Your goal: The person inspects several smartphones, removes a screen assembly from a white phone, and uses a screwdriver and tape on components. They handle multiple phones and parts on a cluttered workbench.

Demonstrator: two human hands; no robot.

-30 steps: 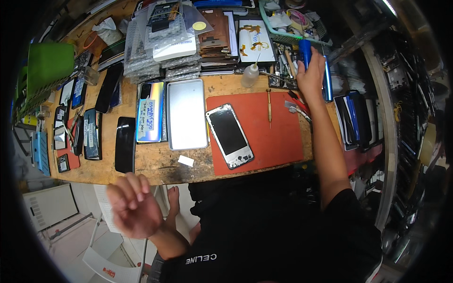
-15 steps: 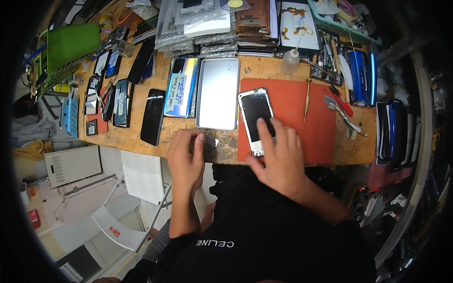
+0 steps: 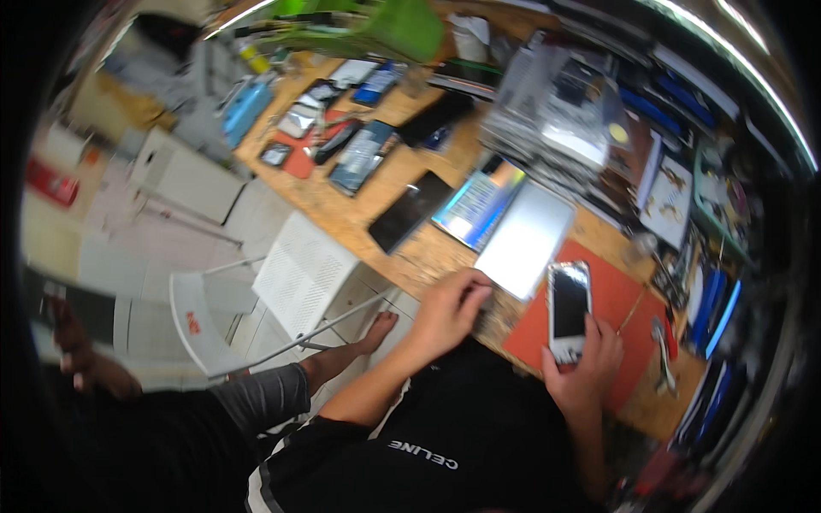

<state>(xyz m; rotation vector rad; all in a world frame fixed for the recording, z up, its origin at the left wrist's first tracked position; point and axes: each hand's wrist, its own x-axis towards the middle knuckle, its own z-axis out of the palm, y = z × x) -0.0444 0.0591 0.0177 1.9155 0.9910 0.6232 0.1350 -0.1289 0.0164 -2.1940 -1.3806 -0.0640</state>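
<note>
My right hand (image 3: 586, 372) grips the lower end of a white-framed phone (image 3: 569, 299) with a dark screen, thumb on one side and fingers on the other. The phone lies over an orange-red mat (image 3: 620, 299). My left hand (image 3: 449, 312) is closed by the table's front edge, thumb pressed to the curled fingers; whatever is pinched there is too blurred to make out. Just beyond it sits a shallow silver tray (image 3: 526, 244). A shiny blue phone back (image 3: 479, 205) with handwriting and a black phone (image 3: 410, 212) lie to its left.
Bubble-wrapped packages (image 3: 547, 128) pile up at the back. A thin screwdriver (image 3: 631, 309) rests on the mat, with a white-handled tool (image 3: 664, 359) at the right. Another person's hand (image 3: 77, 355) shows at far left, near a white folding chair (image 3: 209, 329).
The view has swung left and tilted, bringing another person into sight. My right hand has gone from touching the screen to gripping the phone's lower end. The clear piece in my left fingers no longer shows.
</note>
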